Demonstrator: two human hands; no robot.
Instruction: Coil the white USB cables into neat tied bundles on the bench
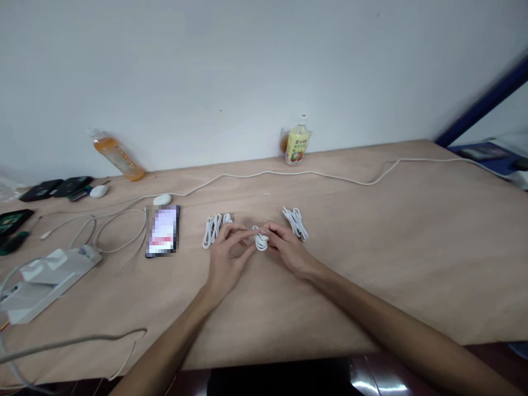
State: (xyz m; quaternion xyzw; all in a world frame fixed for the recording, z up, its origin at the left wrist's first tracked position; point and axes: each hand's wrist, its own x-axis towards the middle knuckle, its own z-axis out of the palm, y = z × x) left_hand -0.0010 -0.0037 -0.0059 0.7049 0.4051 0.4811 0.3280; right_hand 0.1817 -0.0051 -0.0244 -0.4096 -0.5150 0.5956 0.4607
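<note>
A small coiled white cable (260, 242) is between my two hands, just above or on the brown tabletop. My right hand (284, 246) pinches it from the right with closed fingers. From the left, my left hand (230, 253) has its thumb and forefinger at the same coil, its fingers bent toward it; part of the grip is hidden. Folded white cables (212, 231) lie behind and left of my left hand, partly covered by it. Another folded white cable bundle (295, 224) rests just beyond my right hand.
A phone (164, 231) lies to the left, near a white power strip (53, 280) with loose cords. One long white cord (309, 172) crosses the table's back. By the wall are a yellow-labelled bottle (297, 142) and a leaning orange drink bottle (117, 157).
</note>
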